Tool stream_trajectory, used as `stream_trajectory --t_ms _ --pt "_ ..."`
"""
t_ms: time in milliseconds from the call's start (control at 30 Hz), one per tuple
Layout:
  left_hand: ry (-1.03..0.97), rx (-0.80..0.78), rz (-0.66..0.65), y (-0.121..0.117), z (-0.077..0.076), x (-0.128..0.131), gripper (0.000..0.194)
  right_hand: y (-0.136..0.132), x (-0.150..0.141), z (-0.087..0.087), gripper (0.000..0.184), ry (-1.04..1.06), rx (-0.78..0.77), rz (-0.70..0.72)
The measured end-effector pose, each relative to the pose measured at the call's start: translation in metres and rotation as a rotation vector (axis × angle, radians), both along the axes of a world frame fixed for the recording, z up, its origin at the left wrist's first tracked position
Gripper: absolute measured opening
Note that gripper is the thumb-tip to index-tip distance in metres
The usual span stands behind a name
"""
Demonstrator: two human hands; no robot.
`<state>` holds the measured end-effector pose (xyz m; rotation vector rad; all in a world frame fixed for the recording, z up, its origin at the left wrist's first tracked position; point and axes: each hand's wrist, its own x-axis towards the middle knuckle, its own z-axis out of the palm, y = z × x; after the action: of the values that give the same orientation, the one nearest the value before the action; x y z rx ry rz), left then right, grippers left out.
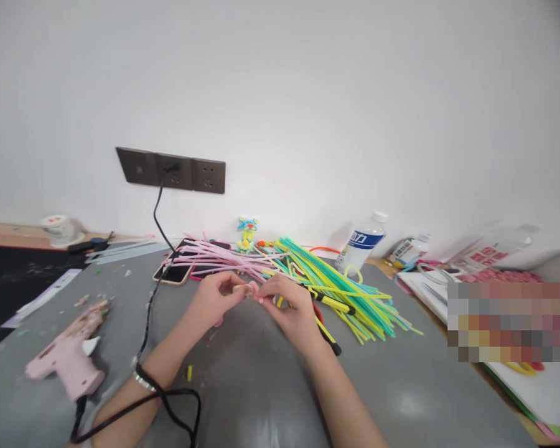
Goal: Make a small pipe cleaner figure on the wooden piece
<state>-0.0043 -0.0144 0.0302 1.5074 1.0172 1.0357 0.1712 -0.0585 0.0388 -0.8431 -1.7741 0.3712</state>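
Observation:
My left hand (218, 297) and my right hand (293, 311) meet over the middle of the grey table, fingers closed in a pinch. Between their fingertips is a small curled piece of pink pipe cleaner (252, 288); my fingers partly hide it. Just beyond my hands lie loose pink pipe cleaners (214, 256). A spread of yellow and green pipe cleaners (350, 292) reaches to the right, with a yellow-and-black tool (333, 303) beside my right hand. A small blue-and-yellow figure (247, 235) stands at the back.
A pink glue gun (72, 354) lies at left; its black cord (152, 305) crosses my left forearm and a cord runs to the wall socket (172, 171). Phones (173, 274) lie behind my left hand. A bottle (361, 242) stands at back right, near papers (536, 389).

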Motion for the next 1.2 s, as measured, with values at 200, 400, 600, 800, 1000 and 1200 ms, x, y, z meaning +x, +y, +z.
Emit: stream_trajectory --t_ms 200,400,600,800,1000,1200 --pt "-0.018 0.092 0.077 0.0 0.006 0.002 0.022 -0.003 -0.004 -0.005 0.012 -0.043 -0.092 0.044" --pt "-0.174 -0.02 0.097 -0.001 0.006 0.003 0.029 -0.003 -0.006 -0.008 0.012 -0.021 -0.19 0.119" --pt "-0.26 -0.05 0.09 -0.005 0.007 0.005 0.027 -0.003 -0.006 -0.005 0.016 -0.047 -0.223 0.119" --pt "-0.317 -0.077 0.067 -0.005 0.005 0.005 0.026 -0.008 -0.006 0.0 0.014 -0.085 -0.162 0.084" --pt "-0.4 -0.116 0.034 -0.007 0.007 0.006 0.025 -0.001 -0.009 -0.012 0.008 0.082 -0.291 0.098" --pt "-0.473 -0.158 -0.062 -0.009 0.012 0.007 0.026 0.006 -0.004 -0.013 0.004 0.223 -0.344 0.083"
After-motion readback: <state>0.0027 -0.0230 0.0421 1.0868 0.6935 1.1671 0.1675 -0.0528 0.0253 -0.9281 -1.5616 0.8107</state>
